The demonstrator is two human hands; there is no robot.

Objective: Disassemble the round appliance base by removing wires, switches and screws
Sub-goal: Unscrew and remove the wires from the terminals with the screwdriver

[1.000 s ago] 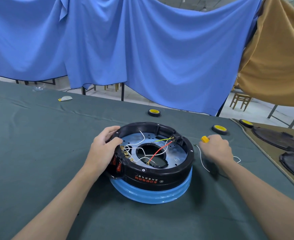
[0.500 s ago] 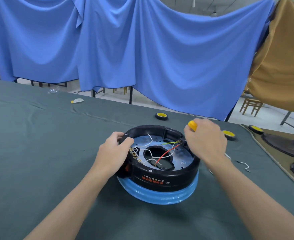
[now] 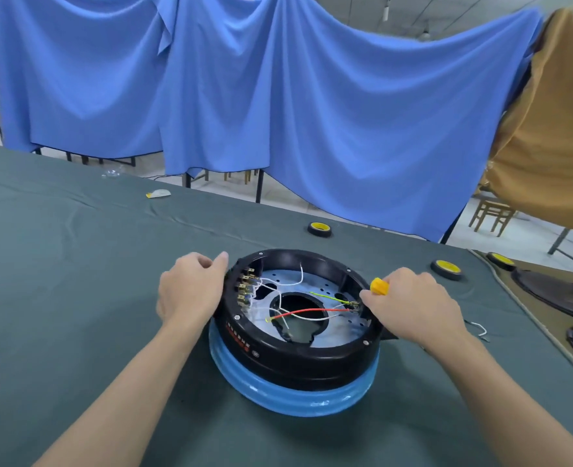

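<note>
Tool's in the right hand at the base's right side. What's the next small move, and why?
Probably set the tool tip on the terminal where the red wire and green wire end, to free them. The right hand grips the yellow-handled tool beside it, both wires are attached there, and the left hand braces the base's left rim.

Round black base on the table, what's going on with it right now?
A person is taking it apart. Their left hand rests against the left rim of the round base, while the right hand holds a yellow-handled tool by the terminals where the red wire ends. Wires inside are not yet removed.
</note>
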